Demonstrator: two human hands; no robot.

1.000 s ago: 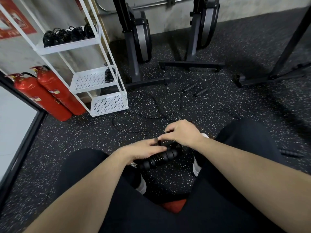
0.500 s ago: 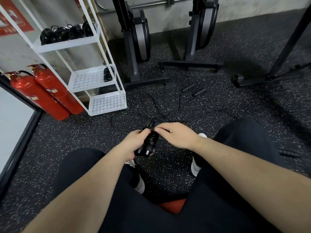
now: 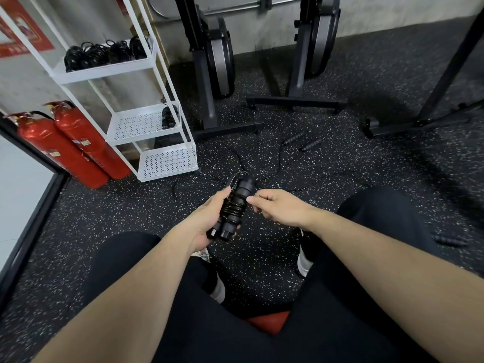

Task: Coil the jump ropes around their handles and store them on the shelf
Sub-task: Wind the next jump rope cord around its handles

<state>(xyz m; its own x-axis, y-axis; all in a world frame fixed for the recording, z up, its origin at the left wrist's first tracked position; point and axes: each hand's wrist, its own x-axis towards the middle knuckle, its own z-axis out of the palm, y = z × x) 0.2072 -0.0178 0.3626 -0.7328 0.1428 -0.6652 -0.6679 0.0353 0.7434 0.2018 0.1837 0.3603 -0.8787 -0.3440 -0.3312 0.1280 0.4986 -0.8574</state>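
Paired black ribbed foam handles (image 3: 234,209) gripped together in left hand (image 3: 207,221), a few turns of thin black cord (image 3: 233,208) already wound round them. Right hand (image 3: 277,206) pinching the cord just beside the handles. Risk: slack in the pinch, turns slipping off. Beyond, loose black rope (image 3: 277,163) tangled across speckled rubber floor (image 3: 104,218), likely to snag. Farther off, white perforated metal shelf (image 3: 167,163) holding coiled ropes (image 3: 104,52).

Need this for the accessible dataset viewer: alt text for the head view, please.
Seated person's left hand grips a pair of black jump rope handles partly wrapped in cord, while the right hand pinches the cord beside them. More loose ropes lie on the speckled floor near a white shelf holding coiled ropes.
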